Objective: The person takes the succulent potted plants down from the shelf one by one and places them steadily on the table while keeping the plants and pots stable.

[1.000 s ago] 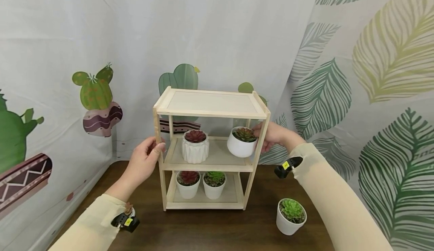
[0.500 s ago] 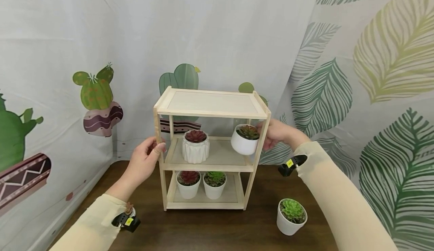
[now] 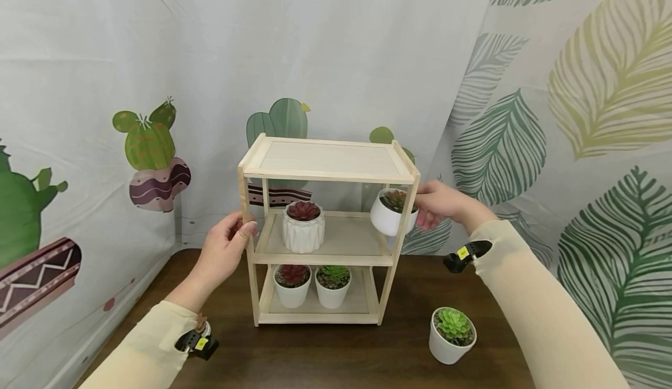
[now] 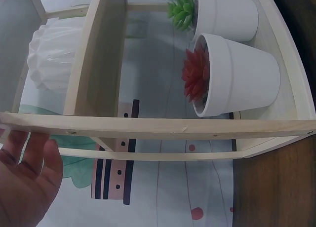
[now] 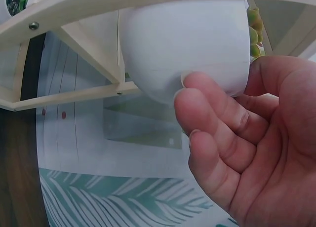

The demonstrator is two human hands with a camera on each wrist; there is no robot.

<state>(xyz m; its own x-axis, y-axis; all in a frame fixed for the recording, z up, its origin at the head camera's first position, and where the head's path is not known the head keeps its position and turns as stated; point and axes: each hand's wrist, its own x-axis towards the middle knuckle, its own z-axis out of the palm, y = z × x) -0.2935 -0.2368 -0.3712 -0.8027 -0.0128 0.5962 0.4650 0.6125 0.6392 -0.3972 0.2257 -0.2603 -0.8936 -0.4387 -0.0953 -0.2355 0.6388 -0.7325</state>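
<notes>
My left hand [image 3: 223, 249] pinches the left front post of a pale wooden three-level shelf [image 3: 328, 160]. In the right wrist view, my right hand [image 5: 247, 133] grips a rounded white pot [image 5: 185, 49] with thumb and curled fingers. That potted succulent [image 3: 387, 217] is tilted and raised above the middle level, at the shelf's right side, partly behind the right front post. To its left on the same level stands a ribbed white pot [image 3: 303, 234] with a dark red succulent. Two smooth white pots, one with a red succulent [image 3: 291, 293] and one with a green succulent [image 3: 332, 293], stand on the bottom level.
On the brown table [image 3: 325, 357], right of the shelf, stands a white pot with a green succulent [image 3: 446, 345]. A small reddish succulent [image 3: 201, 322] shows partly behind the left wrist. Printed curtains [image 3: 336, 45] hang behind the table and at both sides.
My right hand has moved right and slightly up, carrying the rounded pot toward the shelf's open right side. The left hand stays on the post.
</notes>
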